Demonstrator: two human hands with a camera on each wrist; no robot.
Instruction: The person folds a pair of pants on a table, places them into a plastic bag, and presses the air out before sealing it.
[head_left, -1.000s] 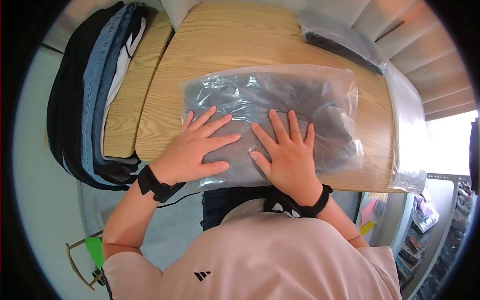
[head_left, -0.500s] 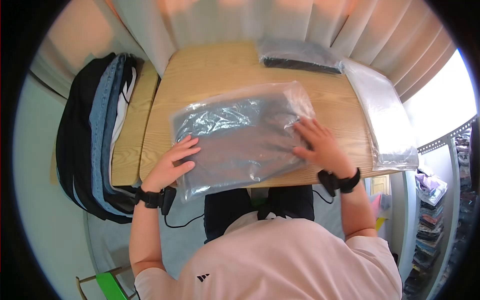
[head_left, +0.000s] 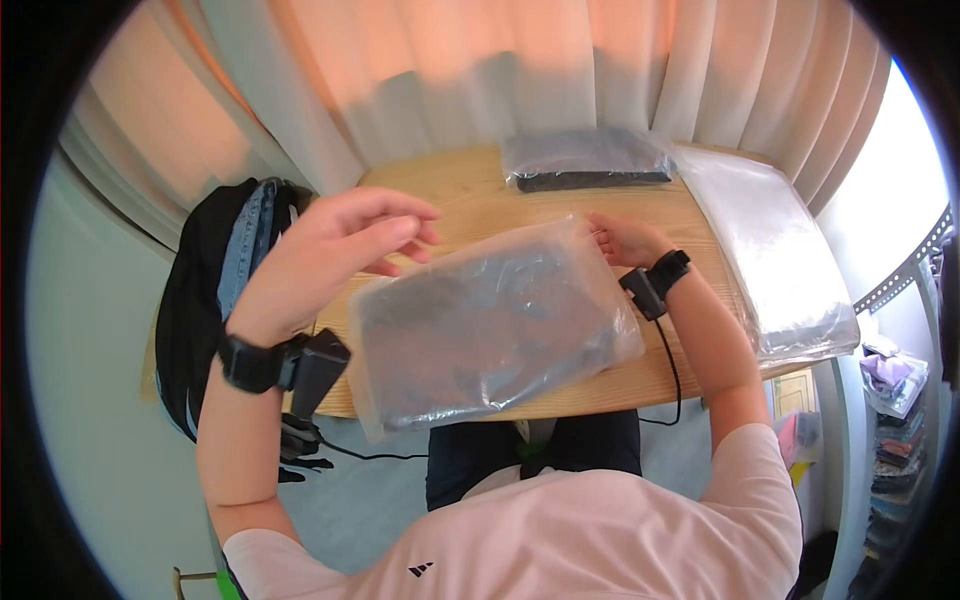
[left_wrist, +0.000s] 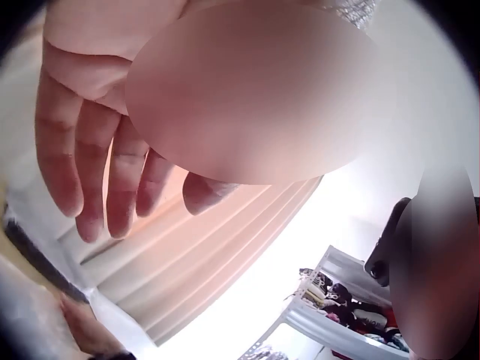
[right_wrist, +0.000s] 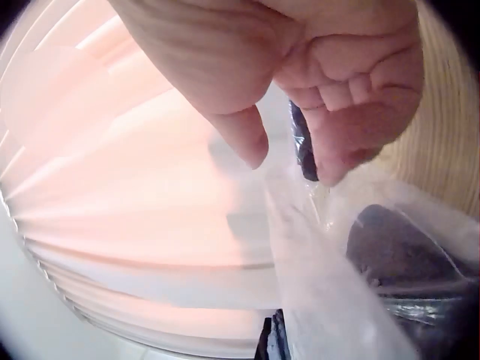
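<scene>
A clear bag with dark, flat contents (head_left: 490, 330) lies tilted on the wooden table, its near edge by the table's front. My left hand (head_left: 320, 255) is raised above and left of the bag's far left corner, touching nothing, with fingers loosely bent; the left wrist view shows the same hand (left_wrist: 101, 112) with spread, empty fingers. Beside the bag's far right corner is my right hand (head_left: 632, 240). In the right wrist view, that hand (right_wrist: 300, 60) has its thumb apart from bent fingers close to the bag's clear edge (right_wrist: 315, 262); whether they touch it cannot be told.
Another bagged dark item (head_left: 590, 160) lies at the table's back. A stack of clear bags (head_left: 775, 250) covers the right side. Dark and denim clothes (head_left: 215, 290) are at the left. Curtains hang behind, and a shelf rack (head_left: 900, 430) with packed items stands at the right.
My left hand has lifted off the bag, up and away from it. The right hand has moved from the bag's surface to its far right corner. The bag has turned slightly and the head view has shifted.
</scene>
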